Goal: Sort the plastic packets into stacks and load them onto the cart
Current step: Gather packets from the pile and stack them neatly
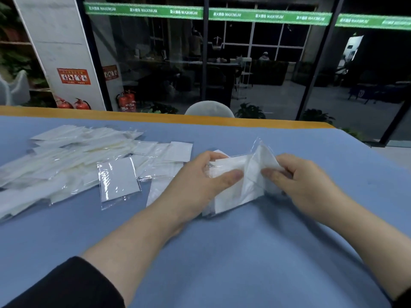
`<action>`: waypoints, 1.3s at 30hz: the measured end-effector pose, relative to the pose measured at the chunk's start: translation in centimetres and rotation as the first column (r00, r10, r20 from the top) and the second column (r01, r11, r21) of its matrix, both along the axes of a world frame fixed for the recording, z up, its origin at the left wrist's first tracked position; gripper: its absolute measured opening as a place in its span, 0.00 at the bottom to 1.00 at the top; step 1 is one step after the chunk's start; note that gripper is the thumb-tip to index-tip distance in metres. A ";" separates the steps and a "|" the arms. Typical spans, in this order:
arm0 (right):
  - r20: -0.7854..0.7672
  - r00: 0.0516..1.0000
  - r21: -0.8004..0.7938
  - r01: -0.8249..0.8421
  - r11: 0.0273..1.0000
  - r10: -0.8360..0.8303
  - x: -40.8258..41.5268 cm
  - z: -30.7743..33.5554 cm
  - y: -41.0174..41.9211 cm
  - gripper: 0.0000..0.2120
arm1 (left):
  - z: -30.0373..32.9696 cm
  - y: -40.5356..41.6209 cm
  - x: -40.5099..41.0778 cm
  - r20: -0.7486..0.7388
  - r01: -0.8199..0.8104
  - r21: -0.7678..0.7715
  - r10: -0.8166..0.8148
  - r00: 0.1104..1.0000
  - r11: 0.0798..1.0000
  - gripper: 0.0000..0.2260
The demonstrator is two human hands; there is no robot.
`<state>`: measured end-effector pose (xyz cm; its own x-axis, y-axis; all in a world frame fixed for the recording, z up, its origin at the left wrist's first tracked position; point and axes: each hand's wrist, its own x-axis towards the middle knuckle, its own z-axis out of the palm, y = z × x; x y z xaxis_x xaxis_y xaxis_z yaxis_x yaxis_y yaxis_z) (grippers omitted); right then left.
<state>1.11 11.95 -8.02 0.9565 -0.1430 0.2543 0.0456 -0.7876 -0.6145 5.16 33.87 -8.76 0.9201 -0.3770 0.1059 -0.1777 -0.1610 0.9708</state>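
So the desk (222,252) has a blue top with an orange strip along the far edge. On its left side there's a messy heap of plastic packets (66,156), white stuff in clear sleeves, all overlapping. One clear packet (119,178) lies at the heap's near edge, shiny, partly on the bare blue.

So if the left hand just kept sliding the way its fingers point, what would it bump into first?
Probably the right hand. The left hand points rightward across the held packets that both grip, though depth is hard to judge.
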 end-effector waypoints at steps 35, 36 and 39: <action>0.222 0.933 -0.193 -0.242 0.951 0.283 1.3 -0.9 0.2 0.16 | -0.4 -0.8 0.4 0.257 -0.208 0.022 0.196 0.946 0.978 0.07; 0.243 0.923 -0.215 -0.248 0.945 0.297 1.1 -0.7 0.4 0.15 | -0.3 -0.7 0.3 0.263 -0.252 -0.040 0.253 0.931 0.967 0.07; 0.260 0.904 -0.232 -0.282 0.931 0.339 0.5 -0.4 1.2 0.13 | -0.1 -0.7 0.1 0.210 -0.321 -0.176 0.354 0.911 0.931 0.16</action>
